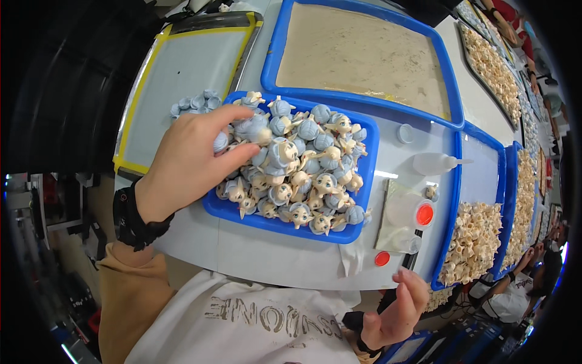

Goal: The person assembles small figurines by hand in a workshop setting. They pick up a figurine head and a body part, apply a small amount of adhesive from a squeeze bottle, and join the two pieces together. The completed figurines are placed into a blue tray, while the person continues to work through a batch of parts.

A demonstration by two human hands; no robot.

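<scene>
My left hand [188, 148] is over the left side of a blue plastic tray [282, 228] heaped with small doll heads that have light-blue hair and pointed ears. Thumb and forefinger close round one doll head [251, 129], which looks slightly blurred. Off the front edge of the table, at the lower right, my right hand [397, 312] is raised with bent fingers apart and nothing in them. Nearest to it on the table is a small red round cup [382, 259]. A clear container with red contents [424, 214] sits on a pale square pad [388, 236].
Light-blue hair pieces [195, 103] lie on a yellow-taped screen frame [140, 109] at left. A large blue-rimmed tray [364, 96] stands behind. To the right are a white squeeze bottle [433, 164] and a bin of cream-coloured parts [470, 242]. Other people work at far right.
</scene>
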